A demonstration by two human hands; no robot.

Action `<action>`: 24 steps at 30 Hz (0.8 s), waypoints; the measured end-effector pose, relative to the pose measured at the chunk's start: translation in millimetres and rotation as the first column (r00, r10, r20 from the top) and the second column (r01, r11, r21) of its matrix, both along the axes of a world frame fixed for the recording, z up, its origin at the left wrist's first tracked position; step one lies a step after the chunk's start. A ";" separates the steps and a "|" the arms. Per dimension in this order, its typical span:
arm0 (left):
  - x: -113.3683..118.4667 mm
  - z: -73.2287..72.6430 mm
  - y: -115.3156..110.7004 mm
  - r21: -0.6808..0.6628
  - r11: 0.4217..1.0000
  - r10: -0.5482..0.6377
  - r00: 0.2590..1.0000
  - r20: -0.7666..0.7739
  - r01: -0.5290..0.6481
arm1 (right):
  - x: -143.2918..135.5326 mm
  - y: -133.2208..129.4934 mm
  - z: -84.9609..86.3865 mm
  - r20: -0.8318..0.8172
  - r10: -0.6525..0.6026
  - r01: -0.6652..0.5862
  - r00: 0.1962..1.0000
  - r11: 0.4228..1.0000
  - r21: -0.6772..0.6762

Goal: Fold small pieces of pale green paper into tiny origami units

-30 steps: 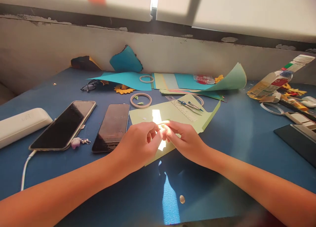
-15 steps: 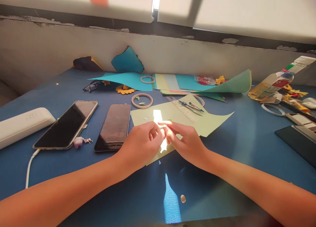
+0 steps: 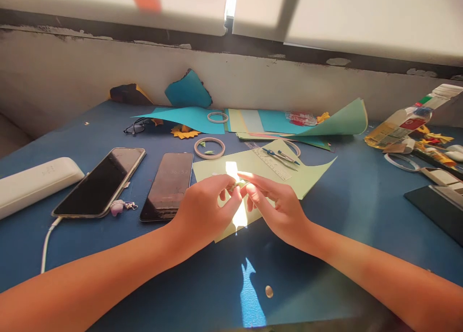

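Observation:
My left hand and my right hand meet over a pale green paper sheet. Both pinch a small light green paper piece between their fingertips; its exact shape is mostly hidden by the fingers. Behind my right hand, a clear ruler and a drawing compass lie on the sheet. Farther left sits a tape roll with small green paper scraps inside its ring. A dark phone lies close beside my left wrist.
To the left are a second phone, a bead charm and a white power bank. Blue paper, yellow paper flowers and glasses lie at the back. A tilted bottle is at right, a coin-like disc in front.
The fingertips of my hands have moved slightly apart, and more of the green paper piece shows between them. My right hand has shifted a little to the right.

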State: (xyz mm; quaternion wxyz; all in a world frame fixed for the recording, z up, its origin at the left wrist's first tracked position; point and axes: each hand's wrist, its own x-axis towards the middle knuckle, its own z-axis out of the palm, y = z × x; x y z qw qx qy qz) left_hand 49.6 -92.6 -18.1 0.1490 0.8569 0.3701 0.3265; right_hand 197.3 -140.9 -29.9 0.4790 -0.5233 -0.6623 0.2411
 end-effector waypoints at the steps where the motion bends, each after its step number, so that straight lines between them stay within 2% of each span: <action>1: 0.0 -1.2 0.8 0.037 0.999 0.003 1.000 0.007 -0.003 | 0.0 -0.6 0.9 -0.055 -0.003 0.002 0.998 1.000 -0.016; 6: -1.5 -7.3 5.0 0.242 0.970 -0.021 1.000 0.022 0.015 | -0.9 0.2 5.6 -0.249 -0.058 0.034 0.967 0.995 -0.096; 11: -4.2 -7.0 6.9 0.384 0.922 -0.057 0.998 0.009 0.049 | -1.5 1.5 7.0 -0.244 -0.058 0.036 0.968 0.995 -0.095; 18: -3.1 -5.5 4.8 0.406 0.912 -0.057 0.998 0.010 0.048 | -1.3 1.0 -1.9 -0.028 -0.119 0.121 0.993 0.989 0.085; 24: -3.0 -4.3 1.9 0.380 0.924 -0.054 0.998 0.018 0.043 | -1.7 1.2 -6.2 0.022 -0.133 0.127 0.991 0.978 0.164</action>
